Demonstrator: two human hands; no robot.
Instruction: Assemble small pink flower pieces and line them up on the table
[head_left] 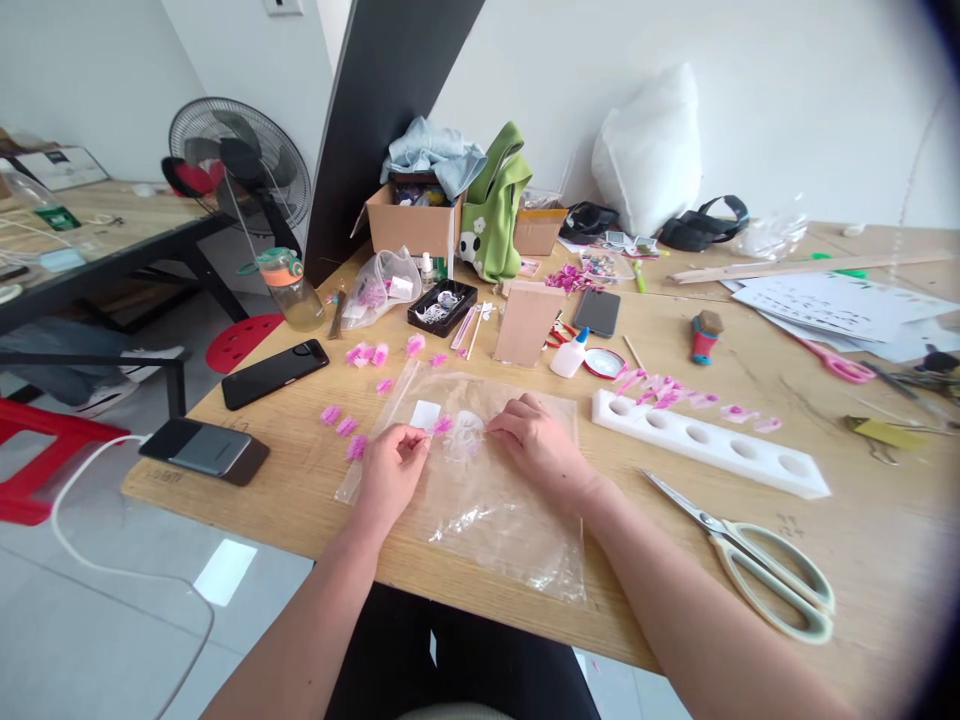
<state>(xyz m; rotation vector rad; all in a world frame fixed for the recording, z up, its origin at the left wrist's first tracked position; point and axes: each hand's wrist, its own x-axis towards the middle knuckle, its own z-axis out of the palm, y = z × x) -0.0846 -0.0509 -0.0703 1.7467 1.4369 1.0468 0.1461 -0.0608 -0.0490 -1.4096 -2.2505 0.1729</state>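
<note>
My left hand (pixel 394 470) is closed in a pinch, with a small fluffy pink piece (pixel 443 425) at its fingertips. A white card (pixel 426 415) lies just beyond those fingers. Across from it, my right hand (pixel 536 440) has its fingers curled together; whatever they hold is hidden. Between the hands is a pale, see-through, lacy-looking piece (pixel 466 436), close to the right fingertips. Both hands are over a clear plastic bag (pixel 487 510) spread flat on the wooden table (pixel 292 500). More pink pieces (pixel 346 426) are scattered to the left of the bag.
Large scissors (pixel 742 560) and a white block with round hollows (pixel 709 440) lie on the right. Behind the bag are a glue bottle (pixel 570 355), an upright cardboard piece (pixel 527 325) and a black tray (pixel 442 306). Two phones (pixel 276 374) rest near the left edge.
</note>
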